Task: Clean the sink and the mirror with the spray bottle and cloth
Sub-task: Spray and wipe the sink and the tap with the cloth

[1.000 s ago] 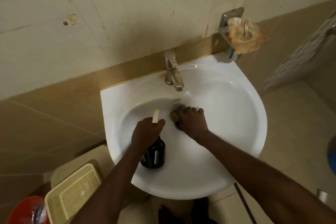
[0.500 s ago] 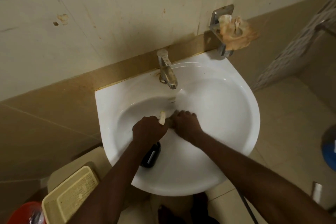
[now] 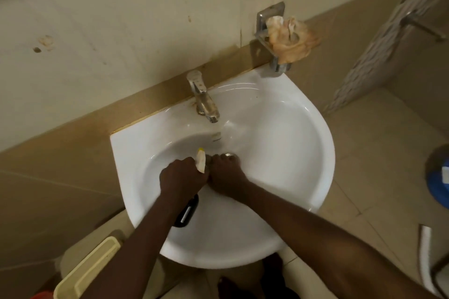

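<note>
The white sink (image 3: 303, 109) hangs on the tiled wall, with a chrome tap (image 3: 202, 97) at its back edge. My left hand (image 3: 181, 177) is closed around a spray bottle over the basin. The bottle's dark body (image 3: 187, 213) shows below my wrist and its cream nozzle (image 3: 201, 161) points toward the tap. My right hand (image 3: 227, 175) presses palm down on the basin floor, touching my left hand. A small greyish cloth (image 3: 228, 154) peeks out at its fingertips; the rest is hidden. No mirror is in view.
A metal holder on the wall right of the tap carries a crumpled peach rag (image 3: 291, 39). Below the sink on the left are a cream plastic basket (image 3: 85, 272) and a red bucket (image 3: 41, 295). A blue object (image 3: 439, 177) sits on the floor at the right.
My left hand has moved right with the bottle until it touches my right hand. The bottle now lies more under my forearm. My right hand stays pressed near the drain.
</note>
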